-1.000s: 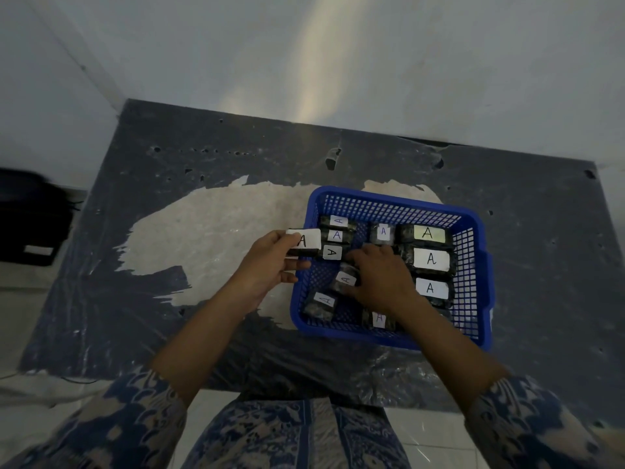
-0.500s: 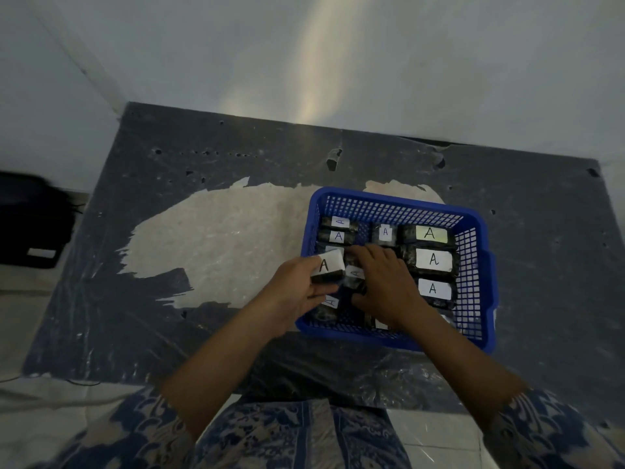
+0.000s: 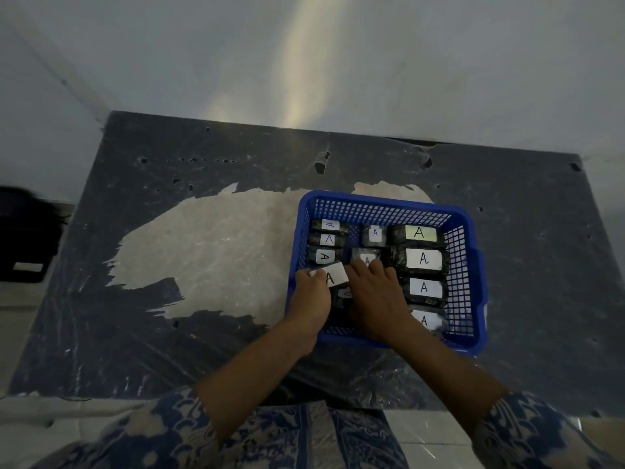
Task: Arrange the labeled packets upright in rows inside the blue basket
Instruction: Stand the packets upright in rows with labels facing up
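Nearest the camera, two blue patterned sleeves [image 3: 541, 434] and bare forearms reach from the near edge of the tabletop [image 3: 169, 333] into the blue basket [image 3: 473, 289]. The basket sits right of centre on the tabletop, partly over a pale worn patch [image 3: 209, 252].

Left hand [image 3: 313, 299]: over the basket's left wall, fingers curled, pinching one packet [image 3: 333, 275] with its white "A" label facing up. This packet is held above the basket's left row.

Right hand [image 3: 375, 299]: inside the basket, fingers curled down onto a centre packet [image 3: 367, 257]. Whether it grips this packet cannot be determined. The hand hides the packets beneath it.

Right row: four large labelled packets [image 3: 422, 258], near to far. Left row: three small packets [image 3: 326, 240] toward the far wall. One small packet [image 3: 374, 233] stands far centre.

A dark object [image 3: 23, 238] lies beyond the tabletop's left edge. A pale wall [image 3: 338, 62] stands behind the far edge.
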Demonstrator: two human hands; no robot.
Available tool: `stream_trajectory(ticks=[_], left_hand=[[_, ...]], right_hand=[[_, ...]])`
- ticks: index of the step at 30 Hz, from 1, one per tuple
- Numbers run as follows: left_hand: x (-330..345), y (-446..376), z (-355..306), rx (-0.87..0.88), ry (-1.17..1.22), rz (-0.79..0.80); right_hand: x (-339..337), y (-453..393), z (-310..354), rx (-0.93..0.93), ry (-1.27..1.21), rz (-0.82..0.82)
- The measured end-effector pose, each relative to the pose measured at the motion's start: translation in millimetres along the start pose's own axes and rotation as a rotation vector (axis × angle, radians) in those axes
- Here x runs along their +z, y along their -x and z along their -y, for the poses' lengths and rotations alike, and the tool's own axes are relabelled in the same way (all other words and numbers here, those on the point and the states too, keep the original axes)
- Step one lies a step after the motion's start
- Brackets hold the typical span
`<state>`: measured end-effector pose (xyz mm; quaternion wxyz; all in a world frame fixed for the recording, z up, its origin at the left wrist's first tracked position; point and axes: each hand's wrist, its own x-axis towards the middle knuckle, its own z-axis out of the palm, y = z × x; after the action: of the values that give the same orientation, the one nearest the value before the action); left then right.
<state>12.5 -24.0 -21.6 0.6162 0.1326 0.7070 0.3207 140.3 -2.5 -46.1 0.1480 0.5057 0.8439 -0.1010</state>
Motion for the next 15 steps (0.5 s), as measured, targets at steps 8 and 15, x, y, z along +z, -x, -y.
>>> stream_trajectory(ticks=[8,15], left_hand=[[-2.0,-3.3,2.6,0.033,0.02,-0.01],[-0.3,-1.4,8.1,0.087,-0.041,0.019]], right_hand=[[6.6,-2.4,10.4,-0.057,0.073,0.047],[13.8,-7.5,3.1,-0.051,0.053,0.069]])
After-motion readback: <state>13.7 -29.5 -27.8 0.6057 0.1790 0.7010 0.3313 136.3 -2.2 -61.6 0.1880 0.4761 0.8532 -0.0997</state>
